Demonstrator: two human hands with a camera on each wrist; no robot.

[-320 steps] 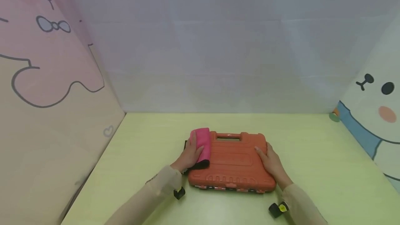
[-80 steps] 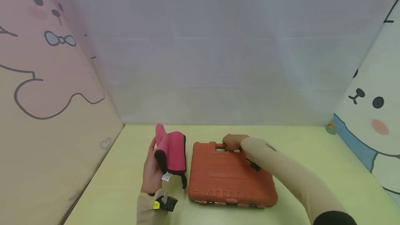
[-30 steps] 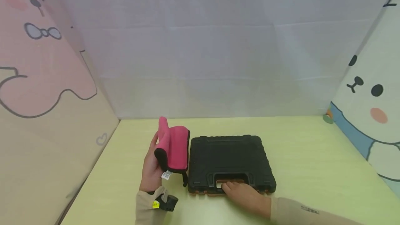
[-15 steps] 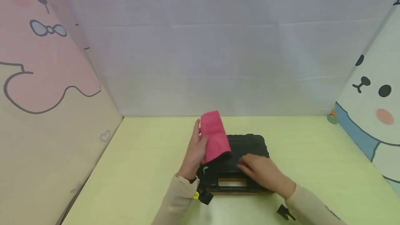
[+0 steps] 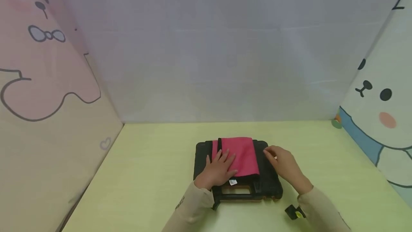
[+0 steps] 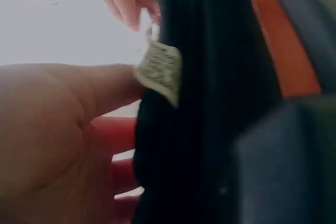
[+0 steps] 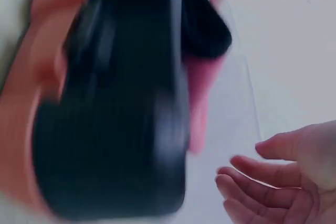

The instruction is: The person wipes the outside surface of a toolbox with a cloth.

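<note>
A hard case (image 5: 271, 185) lies black side up on the table, its handle facing the near edge; the orange half shows below in the right wrist view. Across its top lies a folded pink fabric piece (image 5: 241, 155) with black edging and a small white tag (image 6: 160, 69). My left hand (image 5: 217, 171) rests on this fabric with fingers spread; in the left wrist view its thumb reaches the tag. Beside the case's right edge is my right hand (image 5: 284, 164), fingers loosely bent, holding nothing. The right wrist view shows that hand (image 7: 278, 177) apart from the case.
The pale yellow table (image 5: 154, 156) extends around the case. A white back wall (image 5: 206, 63) and printed side panels (image 5: 48, 92) enclose it. A dark strap (image 5: 216, 205) hangs over the case's near edge.
The case was orange side up, then turned over to black side up. My left hand has brought the pink fabric over and laid it on top. My right hand has left the handle.
</note>
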